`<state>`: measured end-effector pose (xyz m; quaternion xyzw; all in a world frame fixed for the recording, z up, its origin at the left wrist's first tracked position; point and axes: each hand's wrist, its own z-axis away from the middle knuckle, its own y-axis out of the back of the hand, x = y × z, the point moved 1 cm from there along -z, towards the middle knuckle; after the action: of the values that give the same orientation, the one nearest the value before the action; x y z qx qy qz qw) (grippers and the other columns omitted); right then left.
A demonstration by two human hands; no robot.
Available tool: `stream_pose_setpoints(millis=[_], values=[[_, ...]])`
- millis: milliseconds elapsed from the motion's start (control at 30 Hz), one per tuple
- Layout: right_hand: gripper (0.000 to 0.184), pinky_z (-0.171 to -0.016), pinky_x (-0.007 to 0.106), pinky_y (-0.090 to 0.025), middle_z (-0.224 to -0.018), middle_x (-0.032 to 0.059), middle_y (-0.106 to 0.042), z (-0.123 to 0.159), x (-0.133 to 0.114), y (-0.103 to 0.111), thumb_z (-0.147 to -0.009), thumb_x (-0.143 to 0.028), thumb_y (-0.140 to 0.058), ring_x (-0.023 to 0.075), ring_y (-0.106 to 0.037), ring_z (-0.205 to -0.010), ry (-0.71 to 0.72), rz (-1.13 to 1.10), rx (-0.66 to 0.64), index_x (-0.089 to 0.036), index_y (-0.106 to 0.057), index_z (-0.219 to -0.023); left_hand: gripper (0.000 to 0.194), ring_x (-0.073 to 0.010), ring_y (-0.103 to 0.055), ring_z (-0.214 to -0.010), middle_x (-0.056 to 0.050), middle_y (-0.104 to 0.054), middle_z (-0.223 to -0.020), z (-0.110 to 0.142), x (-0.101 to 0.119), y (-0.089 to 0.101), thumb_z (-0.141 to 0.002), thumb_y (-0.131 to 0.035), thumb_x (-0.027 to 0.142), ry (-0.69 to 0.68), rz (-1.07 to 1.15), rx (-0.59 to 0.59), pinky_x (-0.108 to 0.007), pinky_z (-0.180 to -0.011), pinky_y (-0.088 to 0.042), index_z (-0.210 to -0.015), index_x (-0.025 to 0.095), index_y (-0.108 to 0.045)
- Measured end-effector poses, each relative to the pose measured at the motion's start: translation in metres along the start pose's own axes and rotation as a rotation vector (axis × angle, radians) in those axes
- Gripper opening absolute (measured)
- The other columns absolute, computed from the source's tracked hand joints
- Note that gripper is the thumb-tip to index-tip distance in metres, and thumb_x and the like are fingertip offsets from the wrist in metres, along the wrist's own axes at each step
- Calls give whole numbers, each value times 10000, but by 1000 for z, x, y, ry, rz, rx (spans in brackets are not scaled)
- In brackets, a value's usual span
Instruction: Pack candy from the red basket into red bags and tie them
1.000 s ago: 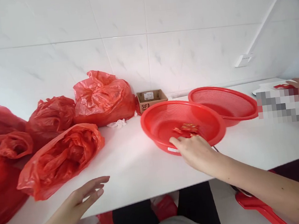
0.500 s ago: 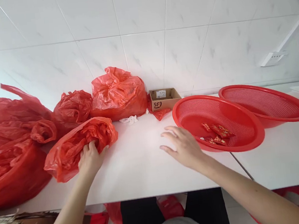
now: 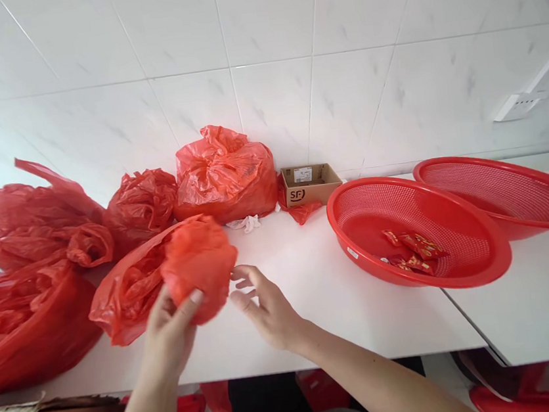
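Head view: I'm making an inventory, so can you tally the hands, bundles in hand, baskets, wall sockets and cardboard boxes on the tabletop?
Hands: 2 (left hand, right hand)
Red plastic bundle in hand: 1
Red baskets: 2 (front basket, rear basket)
Wall socket: 1
Cardboard box on the tabletop: 1
Total: 7

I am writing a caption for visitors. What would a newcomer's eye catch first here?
Probably the crumpled red plastic bundle in the left hand, left of centre. Next, on the right, a round red perforated plastic basin holds small red packets, with a similar red basin behind it. Near the white tiled wall, a bulging red plastic bag sits beside an open brown cardboard box.
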<state>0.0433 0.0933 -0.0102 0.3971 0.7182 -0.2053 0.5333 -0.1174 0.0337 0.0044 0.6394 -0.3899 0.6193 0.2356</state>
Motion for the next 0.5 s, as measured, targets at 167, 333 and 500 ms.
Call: stream_pose_setpoints(millis=[167,333,500], values=[[323,-873,363,-522,-985,58,-719,20,16,18,-921,-482,-564,224,-670,-968,-204,-395,130,-188,-680,-989,310,-148,-574,-638,-24,-650,-710,48,-41,-18,-614,-871,300,315,71,-293,-248,-575,-480,-792,159,-661],[262,-881,386,-531,-996,53,-733,44,25,71,-837,-446,-675,246,-668,-992,-207,-421,491,-224,-711,-971,574,-55,-443,-555,60,-486,-629,38,-61,-14,-665,-835,385,270,198,-57,-136,-486,-362,-593,181,-303],[217,-951,378,-515,-1125,28,-685,68,8,121,-905,-352,-620,208,-631,-1090,-24,-244,611,-294,-660,-1111,494,-61,-486,-554,60,-522,-696,33,-50,-15,-666,-831,392,262,190,35,-132,-467,-382,-679,204,-374]])
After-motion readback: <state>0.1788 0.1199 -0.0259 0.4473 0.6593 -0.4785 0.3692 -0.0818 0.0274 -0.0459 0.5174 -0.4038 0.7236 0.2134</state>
